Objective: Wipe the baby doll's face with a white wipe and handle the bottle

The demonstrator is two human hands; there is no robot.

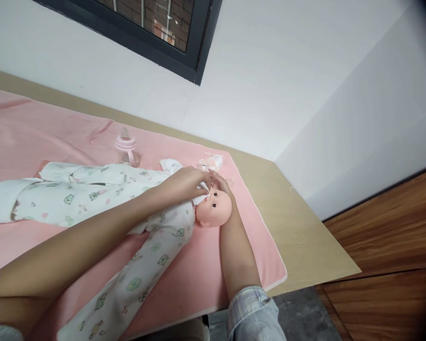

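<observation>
Left hand (191, 182) pinching tissue (205, 186) at mouth of doll (218, 210); wiping seemingly underway, unfinished. Right hand (220, 182) by far cheek, finger closure unclear. Bottle (126, 148) untouched.

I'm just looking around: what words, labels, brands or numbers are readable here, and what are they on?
Nothing can be read for certain.
Pink blanket: a small pale line, perhaps lettering, by the clear packet; too small to read.
Doll's clothes: printed animals, no legible words.
Bottle: no legible marking.
</observation>
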